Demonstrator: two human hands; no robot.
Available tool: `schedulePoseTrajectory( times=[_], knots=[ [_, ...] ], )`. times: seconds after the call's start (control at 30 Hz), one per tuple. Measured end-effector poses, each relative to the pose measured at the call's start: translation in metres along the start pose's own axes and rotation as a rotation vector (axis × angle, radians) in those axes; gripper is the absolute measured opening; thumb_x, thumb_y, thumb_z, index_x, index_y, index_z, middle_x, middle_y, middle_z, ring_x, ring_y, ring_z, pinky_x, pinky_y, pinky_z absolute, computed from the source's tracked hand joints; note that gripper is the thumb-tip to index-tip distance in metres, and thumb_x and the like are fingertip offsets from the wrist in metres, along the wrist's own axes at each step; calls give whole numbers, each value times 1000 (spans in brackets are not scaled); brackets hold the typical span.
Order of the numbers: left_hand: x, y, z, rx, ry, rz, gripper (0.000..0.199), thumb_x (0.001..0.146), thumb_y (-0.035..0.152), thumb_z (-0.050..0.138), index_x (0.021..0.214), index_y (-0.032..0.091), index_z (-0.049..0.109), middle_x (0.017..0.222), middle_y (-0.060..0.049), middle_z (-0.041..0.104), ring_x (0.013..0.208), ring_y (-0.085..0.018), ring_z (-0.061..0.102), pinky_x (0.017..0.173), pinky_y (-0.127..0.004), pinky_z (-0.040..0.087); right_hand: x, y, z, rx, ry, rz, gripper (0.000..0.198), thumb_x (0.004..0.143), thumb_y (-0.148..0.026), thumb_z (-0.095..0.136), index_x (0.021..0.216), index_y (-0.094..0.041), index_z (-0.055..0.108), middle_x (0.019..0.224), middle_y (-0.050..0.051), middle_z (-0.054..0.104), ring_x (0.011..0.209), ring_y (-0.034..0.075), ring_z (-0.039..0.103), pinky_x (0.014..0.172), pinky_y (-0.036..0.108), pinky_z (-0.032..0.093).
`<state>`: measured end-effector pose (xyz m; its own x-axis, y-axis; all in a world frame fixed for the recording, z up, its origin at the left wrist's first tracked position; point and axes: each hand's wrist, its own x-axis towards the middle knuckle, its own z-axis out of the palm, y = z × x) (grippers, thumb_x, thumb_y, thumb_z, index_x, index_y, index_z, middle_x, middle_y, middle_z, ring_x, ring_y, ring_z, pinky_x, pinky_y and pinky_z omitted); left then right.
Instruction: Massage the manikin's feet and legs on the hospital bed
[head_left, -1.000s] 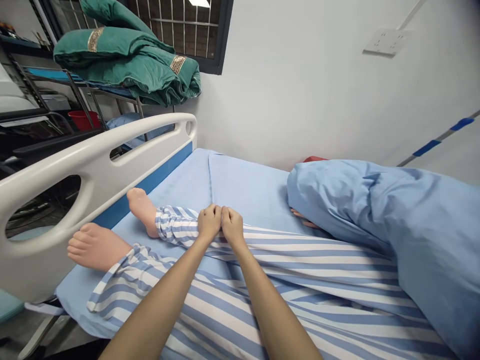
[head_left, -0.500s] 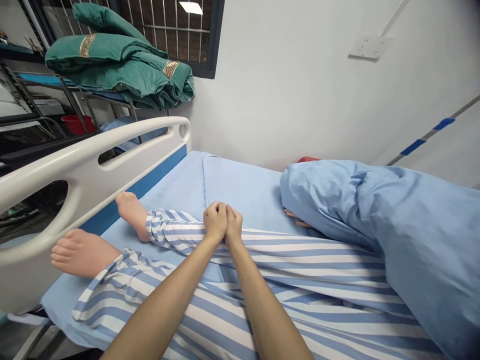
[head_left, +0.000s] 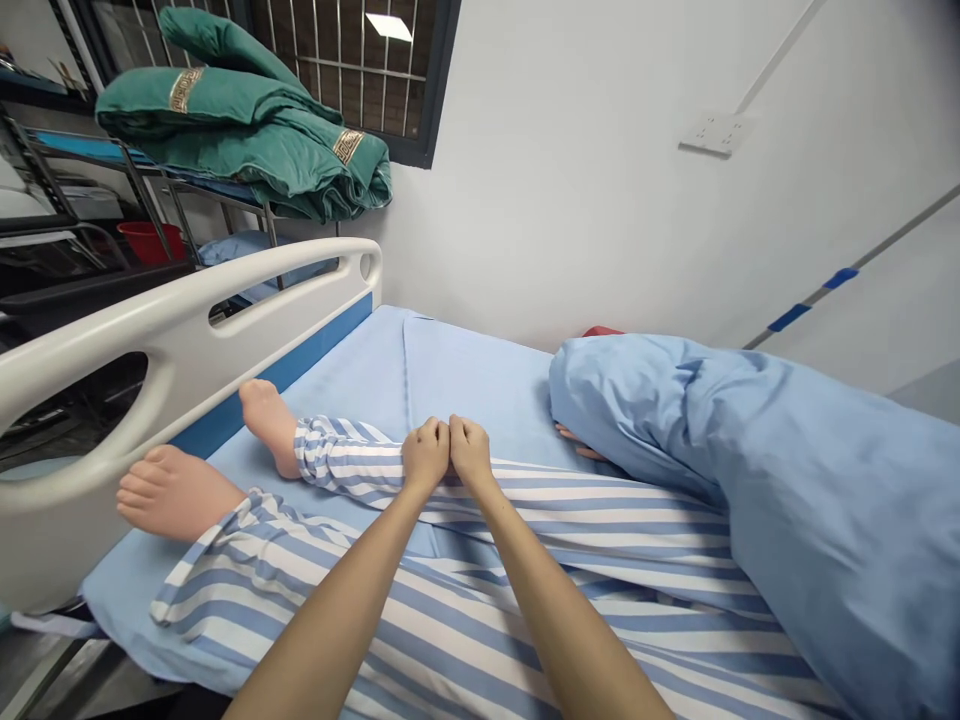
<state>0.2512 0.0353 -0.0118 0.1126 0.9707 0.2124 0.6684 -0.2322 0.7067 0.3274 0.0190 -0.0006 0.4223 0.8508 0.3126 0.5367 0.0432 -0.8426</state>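
My left hand (head_left: pixel 426 452) and my right hand (head_left: pixel 470 448) are closed, side by side, knuckles touching or nearly so. Both are over the far leg of blue-and-white striped trousers (head_left: pixel 600 490) worn by a figure lying on the bed. Curled fingers hide whatever may be inside, and I cannot tell if they grip the cloth. To the left lie the figure's bare, smooth, manikin-like feet, the near foot (head_left: pixel 180 495) and the far foot (head_left: pixel 268 425). A blue quilt (head_left: pixel 675 420) covers its upper part, with a few fingertips (head_left: pixel 577 440) showing at the edge.
A white bed end board (head_left: pixel 176 335) with cut-out handles stands at the left. Light blue sheet (head_left: pixel 472 370) covers the mattress against the wall. Behind are a folded green quilt (head_left: pixel 247 140) on a metal rack, a red bucket (head_left: pixel 152 242) and a wall socket (head_left: pixel 716 134).
My fists, pressed together before, now sit slightly more apart at the knuckles and a little lower in the picture. The view has shifted slightly, and the blue quilt appears further left.
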Motion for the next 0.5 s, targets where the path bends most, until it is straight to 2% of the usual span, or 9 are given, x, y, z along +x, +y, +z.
schedulePoseTrajectory(
  times=[0.13,0.4,0.5],
  knots=[
    [-2,2,-1,58,-30,-1,29,87,29,34,70,21,56,73,-3,65,69,-14,55,59,-26,26,2,-11,-16,-57,13,-106,41,83,-41,35,48,-19,32,45,-6,30,48,9,29,50,24,22],
    [-1,-2,3,61,-5,52,30,87,31,34,68,21,55,69,-1,63,66,-14,53,60,-25,27,-12,17,2,29,49,-20,40,84,-40,35,51,-19,35,47,-5,36,50,9,33,50,23,23],
    [0,-2,3,65,-23,50,30,86,31,34,67,21,54,69,-1,63,65,-13,52,59,-25,26,-12,19,2,82,51,-19,40,84,-41,35,51,-19,34,47,-6,34,50,9,32,50,23,24]
  ],
)
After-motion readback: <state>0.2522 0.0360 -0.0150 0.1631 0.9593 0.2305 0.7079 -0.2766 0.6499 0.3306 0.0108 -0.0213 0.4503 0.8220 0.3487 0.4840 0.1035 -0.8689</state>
